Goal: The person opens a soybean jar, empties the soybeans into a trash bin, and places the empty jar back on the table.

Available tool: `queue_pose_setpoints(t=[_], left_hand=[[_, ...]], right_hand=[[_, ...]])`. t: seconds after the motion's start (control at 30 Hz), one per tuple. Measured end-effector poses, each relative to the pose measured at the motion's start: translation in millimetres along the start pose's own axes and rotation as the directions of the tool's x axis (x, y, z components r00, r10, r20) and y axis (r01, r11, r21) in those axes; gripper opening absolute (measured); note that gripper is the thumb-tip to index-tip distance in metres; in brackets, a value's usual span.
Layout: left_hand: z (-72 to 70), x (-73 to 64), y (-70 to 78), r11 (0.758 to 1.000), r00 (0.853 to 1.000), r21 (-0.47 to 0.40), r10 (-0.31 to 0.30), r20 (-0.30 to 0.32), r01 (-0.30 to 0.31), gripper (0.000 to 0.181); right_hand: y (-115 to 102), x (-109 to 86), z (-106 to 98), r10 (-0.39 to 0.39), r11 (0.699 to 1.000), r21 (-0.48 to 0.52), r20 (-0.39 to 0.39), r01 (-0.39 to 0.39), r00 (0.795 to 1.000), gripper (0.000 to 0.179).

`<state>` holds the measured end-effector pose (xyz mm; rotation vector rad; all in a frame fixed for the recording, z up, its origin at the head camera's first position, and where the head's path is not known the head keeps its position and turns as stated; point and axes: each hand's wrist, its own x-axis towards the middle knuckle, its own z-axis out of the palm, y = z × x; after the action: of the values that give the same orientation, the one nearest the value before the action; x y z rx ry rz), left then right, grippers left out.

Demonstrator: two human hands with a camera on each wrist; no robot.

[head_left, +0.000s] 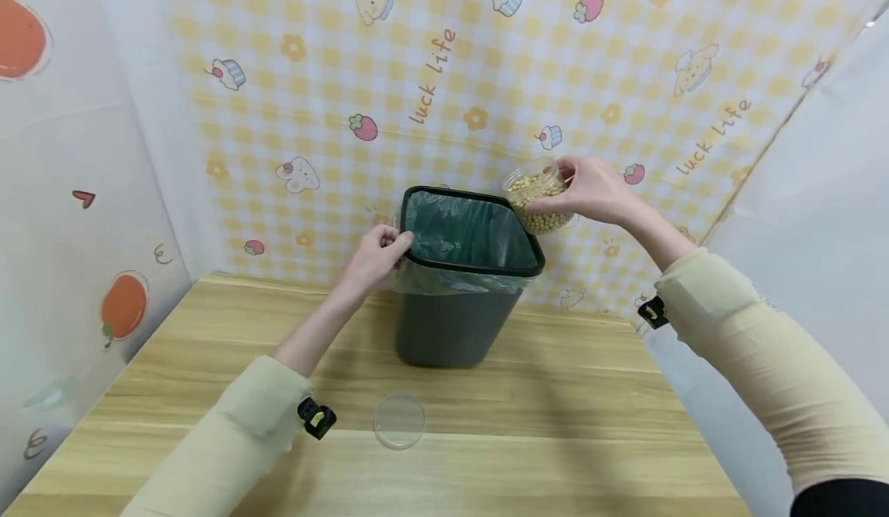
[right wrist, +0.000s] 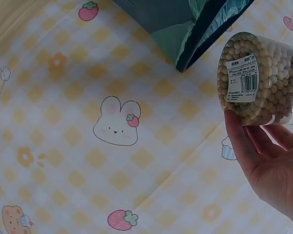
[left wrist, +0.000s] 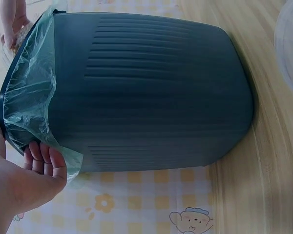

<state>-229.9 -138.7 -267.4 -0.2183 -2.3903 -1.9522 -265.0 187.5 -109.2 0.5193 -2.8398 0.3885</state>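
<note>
A dark grey trash bin (head_left: pixel 444 332) stands on the table, lined with a thin greenish plastic bag (head_left: pixel 424 279) folded over its black rim. My left hand (head_left: pixel 371 258) grips the rim at its left side, thumb on top; in the left wrist view its fingers curl under the edge against the bag. My right hand (head_left: pixel 599 189) holds a clear plastic jar (head_left: pixel 531 193) of pale yellow beans, lidless and tilted, right at the bin's right rim. A barcode label (right wrist: pixel 242 78) on the jar's base faces the right wrist camera.
A round clear lid (head_left: pixel 399 420) lies on the wood-grain table (head_left: pixel 542 440) in front of the bin. Close behind the bin hangs a yellow-checked cloth (head_left: pixel 444 77) with cartoon prints. Pale sheets (head_left: pixel 62 177) flank the table.
</note>
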Motion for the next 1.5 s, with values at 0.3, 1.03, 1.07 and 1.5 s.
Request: queue_pose_setpoints(t=[0.3,1.03,1.07,1.5], left_hand=[[1.2,-1.2,1.2,1.0,1.0,0.002,0.002,-0.024,-0.002,0.034],[0.3,-2.2,-4.0,0.999,0.999,0.039,0.006,-0.046,-0.004,0.04],[0.6,-2.5,-3.8,0.999,0.999,0.04,0.007,-0.046,-0.005,0.04],[2.4,-2.7,-4.8,1.0,0.998,0.03,0.012,-0.066,-0.01,0.039]], right_hand=[[-8.6,12.7,1.4,-0.032,0.997,-0.063,0.084,0.038,0.996,0.061],[-30.5,32.0,14.3,-0.059,0.986,-0.137,0.211,0.09,0.976,0.065],[-30.8,32.0,14.1,-0.059,0.986,-0.141,0.213,0.091,0.975,0.065],[-34.5,33.0,15.6,-0.082,0.976,-0.18,0.22,0.123,0.972,0.068]])
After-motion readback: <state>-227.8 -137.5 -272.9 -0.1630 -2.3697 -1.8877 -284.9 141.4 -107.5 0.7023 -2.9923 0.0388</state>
